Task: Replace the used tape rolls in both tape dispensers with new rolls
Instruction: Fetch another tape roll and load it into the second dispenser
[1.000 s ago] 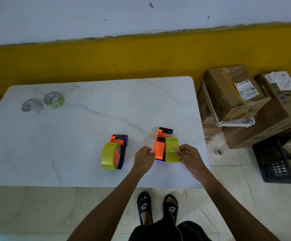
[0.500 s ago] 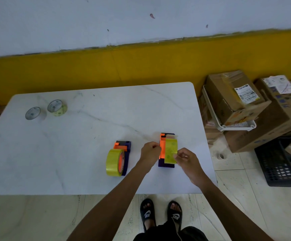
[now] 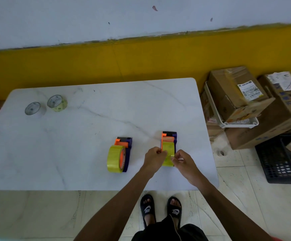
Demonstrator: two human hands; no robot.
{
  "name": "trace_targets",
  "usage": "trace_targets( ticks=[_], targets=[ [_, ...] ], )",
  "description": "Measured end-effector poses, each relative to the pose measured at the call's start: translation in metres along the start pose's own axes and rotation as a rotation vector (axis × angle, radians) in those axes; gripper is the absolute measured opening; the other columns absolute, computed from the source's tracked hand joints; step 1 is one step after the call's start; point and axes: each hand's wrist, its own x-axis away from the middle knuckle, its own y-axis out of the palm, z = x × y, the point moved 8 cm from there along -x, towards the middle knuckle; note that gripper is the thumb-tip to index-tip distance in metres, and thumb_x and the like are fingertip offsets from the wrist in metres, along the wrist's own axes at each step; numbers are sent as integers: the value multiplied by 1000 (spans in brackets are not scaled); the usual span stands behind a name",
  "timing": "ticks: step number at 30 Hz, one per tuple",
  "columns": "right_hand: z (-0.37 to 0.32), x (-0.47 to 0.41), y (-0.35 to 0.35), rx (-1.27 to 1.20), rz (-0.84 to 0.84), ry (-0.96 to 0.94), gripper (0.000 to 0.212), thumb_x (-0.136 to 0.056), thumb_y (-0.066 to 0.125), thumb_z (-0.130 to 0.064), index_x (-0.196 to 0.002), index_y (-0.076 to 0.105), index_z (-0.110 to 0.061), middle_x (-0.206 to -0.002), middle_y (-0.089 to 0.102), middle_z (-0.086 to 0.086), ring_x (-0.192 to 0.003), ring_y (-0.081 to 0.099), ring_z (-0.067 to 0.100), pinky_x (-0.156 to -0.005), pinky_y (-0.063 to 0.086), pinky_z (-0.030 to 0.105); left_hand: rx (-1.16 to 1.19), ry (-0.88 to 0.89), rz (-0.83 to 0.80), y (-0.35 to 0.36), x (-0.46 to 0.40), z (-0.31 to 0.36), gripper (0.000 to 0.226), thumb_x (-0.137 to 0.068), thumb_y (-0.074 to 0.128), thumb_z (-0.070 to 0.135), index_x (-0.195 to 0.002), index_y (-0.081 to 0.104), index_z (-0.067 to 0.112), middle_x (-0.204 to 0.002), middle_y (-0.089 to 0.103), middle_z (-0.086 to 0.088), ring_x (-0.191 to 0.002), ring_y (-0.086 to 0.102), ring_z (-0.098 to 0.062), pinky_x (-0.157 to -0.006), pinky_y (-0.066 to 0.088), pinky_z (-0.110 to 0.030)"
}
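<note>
Two orange-and-purple tape dispensers stand on the white marble table (image 3: 71,145). The left dispenser (image 3: 124,145) carries a full yellow roll (image 3: 114,159) and nobody touches it. The right dispenser (image 3: 170,136) holds another yellow roll (image 3: 168,149). My left hand (image 3: 152,159) grips this roll and dispenser from the left side. My right hand (image 3: 183,160) pinches the roll's near right edge with thumb and fingers. Two nearly spent rolls, one whitish (image 3: 34,109) and one pale yellow (image 3: 57,103), lie at the far left of the table.
Cardboard boxes (image 3: 236,94) in a white rack (image 3: 236,123) stand right of the table, with a black crate (image 3: 280,162) on the tiled floor beside them. A yellow and white wall (image 3: 141,58) runs behind. My sandalled feet (image 3: 160,211) show below the table's near edge.
My left hand has moved right from beside the dispenser onto the roll, and my right hand has closed in on the roll's edge. The view has shifted a little.
</note>
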Motion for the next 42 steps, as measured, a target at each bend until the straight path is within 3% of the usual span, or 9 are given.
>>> trace_targets(
  ticks=[6, 10, 15, 20, 27, 32, 36, 39, 42],
  targets=[
    [1, -12, -10, -6, 42, 158, 33, -92, 53, -35, -98, 64, -4, -97, 67, 14, -91, 67, 31, -76, 56, 41, -81, 74, -2, -2, -2, 2, 22, -93, 51, 33, -84, 58, 15, -73, 54, 4, -73, 52, -16, -63, 41, -26],
    [-33, -48, -39, 237, 169, 33, 30, -92, 48, -24, -86, 65, 0, -90, 69, 24, -89, 66, 41, -81, 57, 52, -102, 99, -17, -2, -3, 0, 27, -94, 51, 34, -80, 54, 11, -72, 52, 1, -70, 48, -16, -64, 40, -28],
    [-93, -92, -38, 647, 52, -212, 21, -88, 49, -9, -87, 69, -3, -93, 70, 12, -86, 62, 28, -76, 48, 31, -99, 135, -2, -1, -6, 0, 29, -94, 51, 34, -82, 55, 8, -71, 50, 1, -64, 45, -13, -61, 37, -27],
    [-79, -114, -10, 1081, -201, -138, 33, -80, 44, -31, -51, 44, -17, -70, 41, 4, -82, 47, 31, -83, 45, 41, -120, 174, 27, -2, -7, 0, 35, -94, 52, 34, -91, 60, 0, -73, 53, -2, -67, 47, -16, -66, 40, -30],
    [-46, -135, -1, 892, -201, -20, 41, -72, 52, -37, -46, 29, -15, -62, 39, 1, -74, 45, 22, -60, 33, 28, -127, 184, 30, -3, -9, 1, 38, -93, 51, 35, -90, 60, -2, -73, 53, -5, -67, 46, -17, -65, 40, -31],
    [-63, -125, -6, 744, -255, -190, 28, -79, 73, -34, -63, 73, -12, -58, 53, -5, -59, 49, 9, -61, 32, 19, -108, 169, 24, -2, -8, -2, 37, -93, 52, 36, -91, 61, 0, -74, 55, -5, -67, 48, -16, -66, 41, -32],
    [-63, -130, -16, 728, -156, -240, 13, -69, 79, -34, -58, 75, -29, -54, 59, -11, -57, 55, 6, -57, 38, 24, -68, 139, 18, -2, -8, -2, 38, -90, 55, 41, -94, 62, 4, -75, 56, -3, -67, 48, -15, -64, 41, -30],
    [-64, -128, -16, 757, -64, -281, 21, -70, 73, -34, -50, 66, -34, -62, 54, -7, -69, 55, 20, -56, 33, 23, -109, 120, 3, 0, -8, -3, 41, -86, 58, 50, -87, 58, 8, -72, 53, 2, -64, 46, -13, -61, 40, -29],
    [-73, -120, -10, 913, -8, -305, 16, -81, 62, -22, -73, 75, -17, -88, 50, 4, -90, 45, 26, -65, 37, 29, -290, 119, 3, 2, -7, 2, 45, -80, 59, 60, -89, 52, 16, -76, 53, 3, -66, 49, -14, -60, 40, -29]
  ],
)
